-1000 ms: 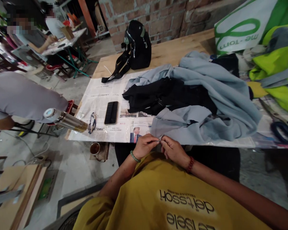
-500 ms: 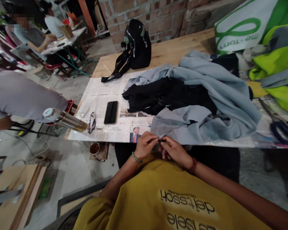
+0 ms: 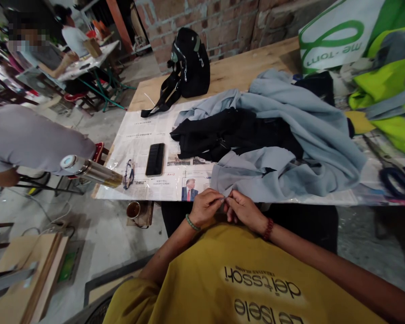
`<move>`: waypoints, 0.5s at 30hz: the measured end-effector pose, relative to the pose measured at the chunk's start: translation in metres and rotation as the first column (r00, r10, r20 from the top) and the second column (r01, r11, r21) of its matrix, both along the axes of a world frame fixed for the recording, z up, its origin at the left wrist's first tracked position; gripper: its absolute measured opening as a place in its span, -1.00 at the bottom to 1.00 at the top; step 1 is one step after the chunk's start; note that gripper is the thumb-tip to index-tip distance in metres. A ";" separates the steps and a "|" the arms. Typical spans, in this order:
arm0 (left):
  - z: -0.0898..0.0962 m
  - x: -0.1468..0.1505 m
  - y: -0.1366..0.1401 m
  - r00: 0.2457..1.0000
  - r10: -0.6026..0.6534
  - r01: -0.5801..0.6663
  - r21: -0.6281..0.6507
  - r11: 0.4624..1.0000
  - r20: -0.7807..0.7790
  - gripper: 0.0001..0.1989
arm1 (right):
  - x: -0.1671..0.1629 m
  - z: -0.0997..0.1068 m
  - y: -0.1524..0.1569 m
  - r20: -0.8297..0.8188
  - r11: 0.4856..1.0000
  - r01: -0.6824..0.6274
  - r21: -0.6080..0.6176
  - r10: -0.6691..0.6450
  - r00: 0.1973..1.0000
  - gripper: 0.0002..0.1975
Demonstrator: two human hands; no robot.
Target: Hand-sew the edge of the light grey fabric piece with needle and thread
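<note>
My left hand [image 3: 205, 207] and my right hand [image 3: 243, 209] meet at the table's front edge, fingertips nearly touching. Both are closed in a pinch. Whatever lies between the fingertips is too small to make out. Just beyond them lies grey-blue cloth [image 3: 253, 173], its near edge close to my fingers. A crumpled black cloth [image 3: 219, 132] rests on top of the grey-blue one. A green bead bracelet [image 3: 191, 222] circles my left wrist, and a red one [image 3: 268, 228] my right.
Newspaper under clear plastic covers the table [image 3: 135, 130]. On it are a phone [image 3: 155, 159], glasses [image 3: 128, 174], a steel flask [image 3: 89, 171], a black bag [image 3: 192, 63] and dark-handled scissors [image 3: 396, 180]. A white-green bag [image 3: 334, 36] and yellow-green clothing [image 3: 384, 85] stand right. Another person [image 3: 37, 139] sits at left.
My hands stay together at the table edge, with the fingertips shifted slightly. A small dark bit seen between them before is now hardly visible. The view has moved a little.
</note>
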State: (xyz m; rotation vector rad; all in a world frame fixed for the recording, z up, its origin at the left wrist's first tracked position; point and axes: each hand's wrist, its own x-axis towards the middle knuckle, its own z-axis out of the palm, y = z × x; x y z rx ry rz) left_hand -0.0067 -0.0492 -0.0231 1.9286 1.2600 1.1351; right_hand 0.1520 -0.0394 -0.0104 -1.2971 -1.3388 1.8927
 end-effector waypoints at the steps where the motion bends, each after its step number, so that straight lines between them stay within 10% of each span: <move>1: 0.000 0.000 0.000 1.000 0.002 -0.002 -0.003 1.000 -0.008 -0.86 | 0.000 0.000 0.001 0.009 1.000 -0.001 0.002 0.001 1.000 -0.78; 8: -0.004 0.000 0.000 0.999 0.046 -0.045 0.022 0.999 -0.015 -0.87 | 0.019 0.019 0.009 0.276 0.939 -0.188 0.287 0.106 0.955 -0.79; 15: -0.006 0.002 -0.002 0.996 0.077 -0.075 0.073 0.995 -0.034 -0.87 | 0.030 0.027 0.024 0.345 0.711 -0.080 0.699 -0.236 0.909 -0.77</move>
